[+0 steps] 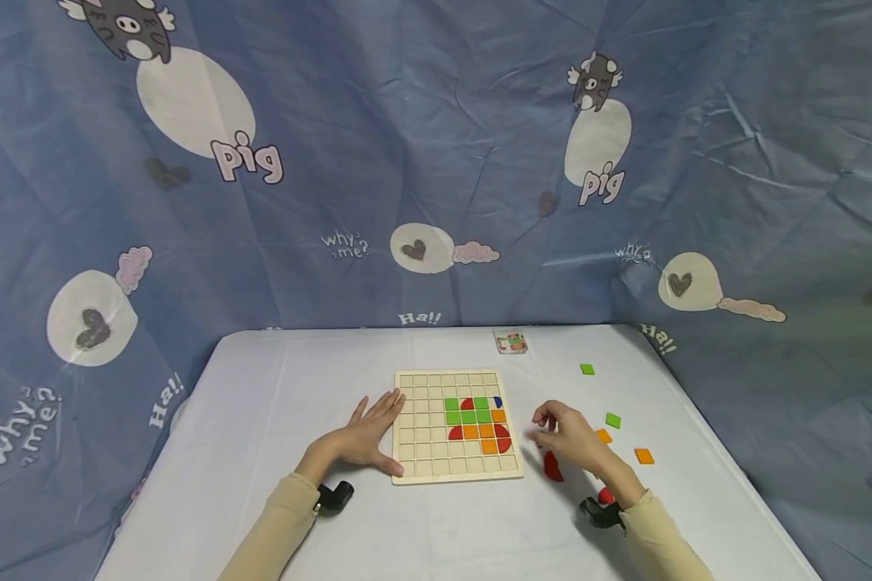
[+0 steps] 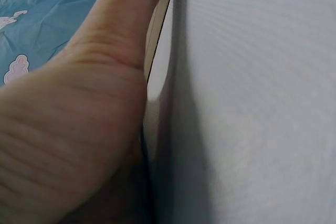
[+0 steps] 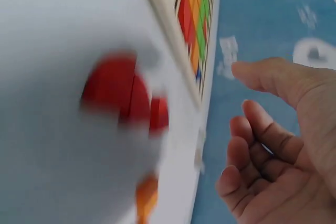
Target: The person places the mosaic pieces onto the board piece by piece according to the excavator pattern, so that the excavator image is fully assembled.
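My left hand (image 1: 366, 436) rests with spread fingers along the left edge of a wooden grid board (image 1: 417, 468). Green and orange squares, red quarter-round pieces and a blue piece (image 1: 497, 402) fill part of the grid's right half. Off the board's right side hovers my right hand (image 1: 570, 436), fingers loosely bent. In the right wrist view its thumb and fingers (image 3: 273, 129) stand apart with nothing between them. Red rounded pieces (image 3: 110, 82) lie on the table nearby, blurred there. The left wrist view shows mostly the heel of the left hand (image 2: 79, 114) against the board's edge.
A small patterned card (image 1: 511, 342) lies at the table's back. To the right are green squares (image 1: 614, 420), orange squares (image 1: 643, 456) and another red piece (image 1: 606, 495), partly behind the right wrist camera (image 1: 601, 513). A blue printed cloth (image 1: 436, 161) hangs behind the white table (image 1: 298, 371).
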`<act>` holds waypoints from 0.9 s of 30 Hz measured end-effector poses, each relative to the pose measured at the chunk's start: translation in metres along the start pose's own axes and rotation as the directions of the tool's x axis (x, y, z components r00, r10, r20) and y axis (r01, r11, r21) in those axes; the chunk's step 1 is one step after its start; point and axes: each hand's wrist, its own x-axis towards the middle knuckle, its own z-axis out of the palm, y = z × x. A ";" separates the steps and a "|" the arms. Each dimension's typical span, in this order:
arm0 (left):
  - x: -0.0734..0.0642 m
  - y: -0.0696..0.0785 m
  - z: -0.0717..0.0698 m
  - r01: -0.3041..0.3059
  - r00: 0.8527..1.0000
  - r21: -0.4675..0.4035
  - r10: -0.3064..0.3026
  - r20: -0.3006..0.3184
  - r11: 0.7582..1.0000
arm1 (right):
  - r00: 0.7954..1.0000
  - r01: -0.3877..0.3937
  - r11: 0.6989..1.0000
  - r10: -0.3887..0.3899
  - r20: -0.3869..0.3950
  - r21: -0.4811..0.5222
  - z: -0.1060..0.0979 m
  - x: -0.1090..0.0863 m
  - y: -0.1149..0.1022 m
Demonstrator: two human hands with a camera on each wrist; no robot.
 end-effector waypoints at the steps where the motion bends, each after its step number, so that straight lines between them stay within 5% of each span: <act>1: 0.000 0.000 0.000 0.000 1.000 -0.001 0.000 -0.001 1.000 | 0.999 -0.025 1.000 0.025 -0.026 -0.001 -0.005 -0.003 0.007; 8: -0.001 0.002 -0.001 0.012 1.000 -0.006 -0.012 0.000 1.000 | 0.968 -0.177 0.981 0.159 -0.192 -0.079 -0.045 -0.031 0.055; 19: -0.002 0.002 0.000 -0.001 1.000 -0.011 0.000 -0.008 1.000 | 0.884 -0.450 0.881 0.416 -0.213 -0.145 -0.085 -0.075 0.106; 27: 0.000 0.000 0.002 -0.004 1.000 0.000 0.004 -0.001 1.000 | 0.882 -0.460 0.875 0.432 -0.188 -0.150 -0.086 -0.085 0.119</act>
